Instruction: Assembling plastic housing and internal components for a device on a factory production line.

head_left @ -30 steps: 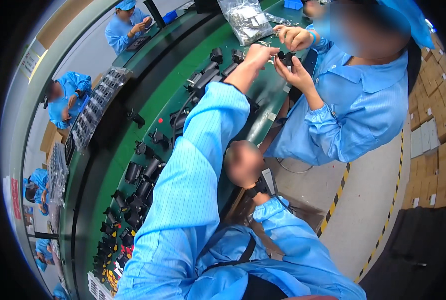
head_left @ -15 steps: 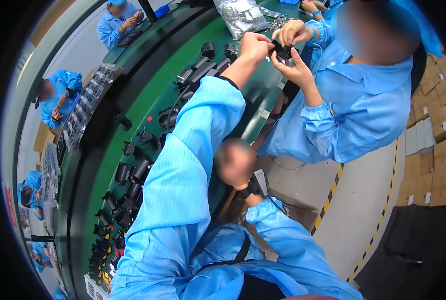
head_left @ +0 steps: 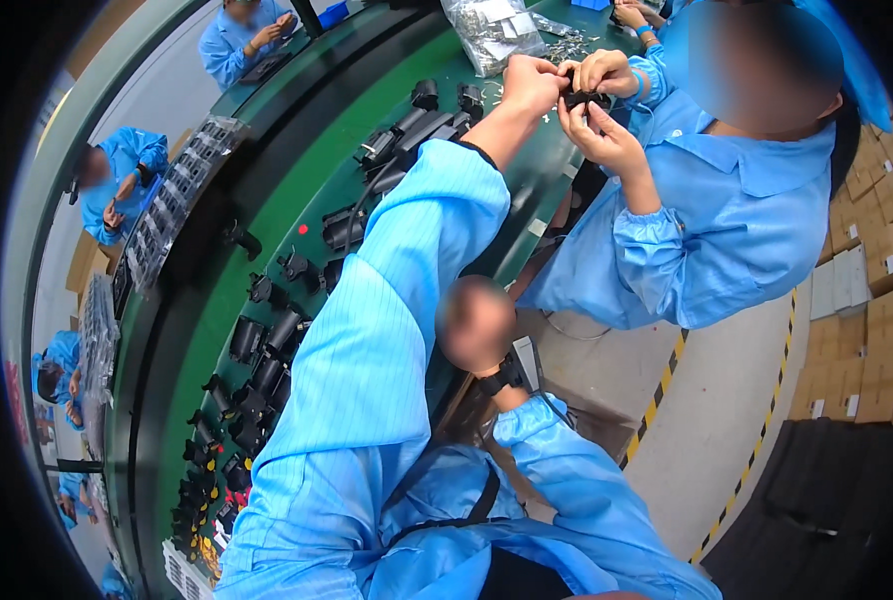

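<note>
My left hand (head_left: 534, 84) stretches over the green bench, its fingers closed in a pinch at the edge of a small black plastic part (head_left: 589, 99). A co-worker on the right holds that same part with both hands, one hand (head_left: 607, 73) on top and the other hand (head_left: 607, 140) below. The part's details are hidden among the fingers. Low beside the bench edge is my right hand (head_left: 475, 325), with a black band on its wrist; it is blurred, so its fingers cannot be made out.
Many black plastic housings (head_left: 267, 375) line the green bench (head_left: 302, 205). At its far end lie a clear bag of metal pieces (head_left: 495, 35) and loose metal bits (head_left: 565, 48). Other people in blue sit across the belt by clear trays (head_left: 182, 195). Cardboard boxes (head_left: 877, 330) are stacked right.
My left hand has shifted slightly right in the picture, along with the co-worker's hands and the black part. The co-worker's upper hand now covers more of the part. My right hand stays low.
</note>
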`<state>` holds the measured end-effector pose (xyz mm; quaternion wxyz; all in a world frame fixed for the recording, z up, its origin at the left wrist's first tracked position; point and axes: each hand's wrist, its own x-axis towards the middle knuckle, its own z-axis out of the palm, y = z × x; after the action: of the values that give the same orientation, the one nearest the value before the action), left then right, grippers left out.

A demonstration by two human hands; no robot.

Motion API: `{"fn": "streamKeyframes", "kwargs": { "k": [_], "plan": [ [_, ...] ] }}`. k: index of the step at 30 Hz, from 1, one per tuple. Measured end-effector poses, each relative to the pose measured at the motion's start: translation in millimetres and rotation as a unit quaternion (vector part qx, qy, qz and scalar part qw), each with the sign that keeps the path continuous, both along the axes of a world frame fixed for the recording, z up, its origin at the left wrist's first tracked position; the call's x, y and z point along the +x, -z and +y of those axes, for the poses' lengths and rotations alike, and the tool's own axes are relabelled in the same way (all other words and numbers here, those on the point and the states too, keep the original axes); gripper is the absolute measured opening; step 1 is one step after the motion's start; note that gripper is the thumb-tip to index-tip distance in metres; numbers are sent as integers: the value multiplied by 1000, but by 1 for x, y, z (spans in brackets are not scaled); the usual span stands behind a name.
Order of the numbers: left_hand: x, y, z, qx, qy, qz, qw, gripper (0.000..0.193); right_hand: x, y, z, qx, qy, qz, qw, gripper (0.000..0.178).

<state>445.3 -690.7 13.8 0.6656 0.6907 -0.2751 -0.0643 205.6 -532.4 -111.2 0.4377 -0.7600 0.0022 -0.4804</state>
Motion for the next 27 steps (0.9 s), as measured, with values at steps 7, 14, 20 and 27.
{"fn": "streamKeyframes", "kwargs": {
  "k": [7,14,20,27],
  "plan": [
    [-2,0,3,-9,8,13,1000,12,1,3,2,6,-6,-2,1000,20],
    [-21,-11,13,-25,8,128,991,14,0,5,0,1,6,-9,1000,20],
    [-32,-13,12,-40,17,134,990,16,-2,5,-2,0,9,-11,1000,19],
    [-23,-7,7,-69,22,101,992,12,-2,4,-2,6,0,-5,1000,18]
  ]
}}
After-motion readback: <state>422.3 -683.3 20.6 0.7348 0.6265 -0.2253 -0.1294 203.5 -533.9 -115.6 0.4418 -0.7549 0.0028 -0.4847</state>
